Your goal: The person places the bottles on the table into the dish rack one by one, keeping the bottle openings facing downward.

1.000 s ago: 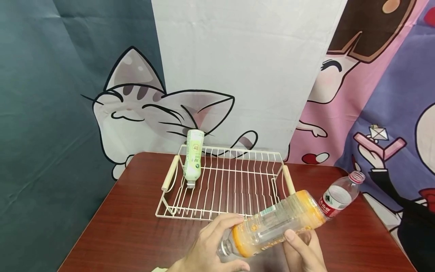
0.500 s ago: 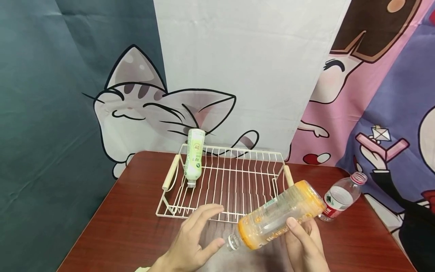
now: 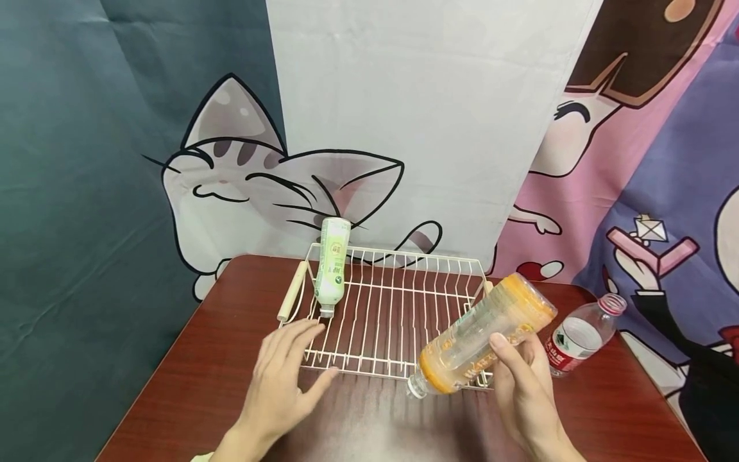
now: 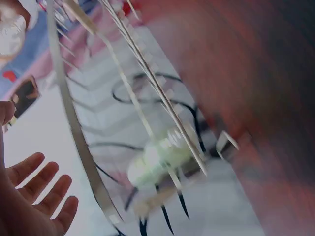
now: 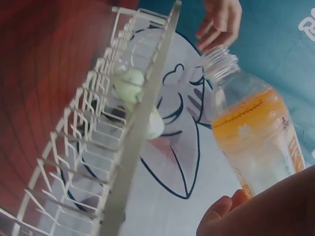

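Note:
My right hand [image 3: 522, 378] grips a clear plastic bottle [image 3: 482, 337] with orange bands, tilted so its uncapped neck points down and left. The bottle is above the right front part of a cream wire rack [image 3: 375, 369]. In the right wrist view the same bottle [image 5: 246, 123] shows its threaded neck. My left hand [image 3: 277, 378] holds nothing; its fingers are spread near the rack's left front corner. A green and white bottle [image 3: 331, 266] leans upside down in the rack's left end, neck toward me. The left wrist view is blurred, with the left hand [image 4: 39, 196] at its edge.
A clear bottle with a red and white label [image 3: 580, 337] stands uncapped at the right of the rack, on the dark red table [image 3: 190, 359]. Wooden handles [image 3: 293, 290] flank the rack. A cartoon-printed cloth [image 3: 404, 96] hangs behind the table.
My left hand has let go of the orange-banded bottle's neck and moved left, its fingers spreading. My right hand has raised the bottle and tilted it more steeply, with its neck lower over the rack.

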### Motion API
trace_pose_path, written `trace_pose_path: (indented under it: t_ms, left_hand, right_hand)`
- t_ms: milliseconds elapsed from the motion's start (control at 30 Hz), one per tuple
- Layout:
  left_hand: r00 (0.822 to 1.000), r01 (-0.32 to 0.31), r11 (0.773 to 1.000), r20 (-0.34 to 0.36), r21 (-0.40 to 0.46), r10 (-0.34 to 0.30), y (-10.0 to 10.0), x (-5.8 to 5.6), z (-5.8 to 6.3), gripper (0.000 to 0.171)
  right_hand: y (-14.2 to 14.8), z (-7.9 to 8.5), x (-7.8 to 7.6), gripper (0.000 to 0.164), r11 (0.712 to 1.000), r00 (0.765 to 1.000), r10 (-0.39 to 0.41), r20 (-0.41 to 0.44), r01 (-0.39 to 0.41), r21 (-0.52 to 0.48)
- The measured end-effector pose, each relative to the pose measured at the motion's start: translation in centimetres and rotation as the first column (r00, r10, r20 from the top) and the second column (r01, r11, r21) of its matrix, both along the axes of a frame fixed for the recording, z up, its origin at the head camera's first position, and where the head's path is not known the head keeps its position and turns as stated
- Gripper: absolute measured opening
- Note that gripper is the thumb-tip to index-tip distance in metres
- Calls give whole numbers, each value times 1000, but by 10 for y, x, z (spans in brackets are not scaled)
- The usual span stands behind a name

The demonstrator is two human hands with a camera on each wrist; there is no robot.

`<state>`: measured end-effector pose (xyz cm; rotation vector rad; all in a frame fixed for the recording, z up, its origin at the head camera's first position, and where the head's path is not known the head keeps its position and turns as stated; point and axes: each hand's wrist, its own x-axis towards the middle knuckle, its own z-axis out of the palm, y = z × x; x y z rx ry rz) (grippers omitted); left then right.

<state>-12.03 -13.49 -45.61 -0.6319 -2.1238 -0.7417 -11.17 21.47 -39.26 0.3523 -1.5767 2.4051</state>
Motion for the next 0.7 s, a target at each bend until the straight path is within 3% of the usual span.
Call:
trace_pose_path:
  t_ms: [100,267,533,700]
  left_hand:
    - [996,-85,996,38,-32,86,-15,-4,-3,77]
    - [984,-167,985,61,-41,169,-33,-8,-9,86]
    - [960,-192,979,195,-64,201,-46,-9,-21,85]
    - [955,-202,978,210,-58,209,-48,-10,-27,87]
  right_hand:
    - [-1,11,-7,40,999,999,-38,13,38,-6]
    - [-2,27,-20,37,998,998,-58,13,58,-12]
    - [-13,46,-34,34,991,991,-130,-6,130,-23]
    - [-20,49,-46,36,988,988,-154,-29,153,-23]
